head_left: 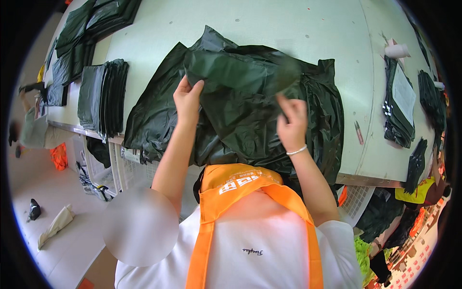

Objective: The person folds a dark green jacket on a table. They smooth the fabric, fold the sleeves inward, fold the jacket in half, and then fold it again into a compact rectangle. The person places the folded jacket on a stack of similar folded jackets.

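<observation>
A dark green, shiny, thin garment (240,130) lies spread and crumpled on the table in front of me, its near edge hanging over the table's front. My left hand (189,100) pinches the edge of a raised panel of the garment between thumb and fingers. To the right, my right hand (292,123) is over the garment with its fingers curled in; what they hold, if anything, is hidden. Just beyond its fingertips, part of the raised panel is smeared by motion.
A pale table (288,24) carries a folded dark stack (103,98) at left and more dark bundles (77,53) behind it. At right lie small snips (359,133), a dark bundle with paper (402,103) and a white cone (397,51). White crates (358,204) stand below.
</observation>
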The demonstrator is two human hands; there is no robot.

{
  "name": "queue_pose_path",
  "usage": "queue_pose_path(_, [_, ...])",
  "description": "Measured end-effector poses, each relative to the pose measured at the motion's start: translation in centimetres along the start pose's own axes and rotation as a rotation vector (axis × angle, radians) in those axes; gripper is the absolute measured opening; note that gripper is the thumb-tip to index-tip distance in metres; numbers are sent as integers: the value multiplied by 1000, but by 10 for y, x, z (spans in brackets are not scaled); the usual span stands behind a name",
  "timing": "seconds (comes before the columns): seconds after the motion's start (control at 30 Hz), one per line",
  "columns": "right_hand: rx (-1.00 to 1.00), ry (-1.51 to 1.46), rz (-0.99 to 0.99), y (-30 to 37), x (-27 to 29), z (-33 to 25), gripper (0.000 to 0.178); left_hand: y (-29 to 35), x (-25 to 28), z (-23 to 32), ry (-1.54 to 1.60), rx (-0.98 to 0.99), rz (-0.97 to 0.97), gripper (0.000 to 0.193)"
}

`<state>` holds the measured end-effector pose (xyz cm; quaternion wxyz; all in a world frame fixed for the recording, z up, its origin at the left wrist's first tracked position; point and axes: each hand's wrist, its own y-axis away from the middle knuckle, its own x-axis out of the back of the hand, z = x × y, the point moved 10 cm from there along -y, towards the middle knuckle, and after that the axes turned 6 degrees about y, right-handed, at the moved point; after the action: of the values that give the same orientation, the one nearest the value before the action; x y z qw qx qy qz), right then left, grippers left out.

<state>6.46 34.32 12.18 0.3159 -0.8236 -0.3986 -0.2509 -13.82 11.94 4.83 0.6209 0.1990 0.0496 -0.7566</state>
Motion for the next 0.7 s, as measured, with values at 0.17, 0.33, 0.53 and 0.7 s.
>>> queue_pose_path(0.17, [121,265,-370,29,-68,15,39,77,-136,-3,-1087,-501,-630,48])
queue_pose_path(0.33, [181,81,-452,42,-43,1,39,94,-122,-89,-1412,-546,-801,58])
queue_pose_path(0.53, [395,376,-667,80,-46,-15,70,84,-125,-82,-1298,-311,-849,53])
queue_pose_path(0.7, [-94,219,-501,40,-71,49,25,56,-109,-118,-923,308,-878,55])
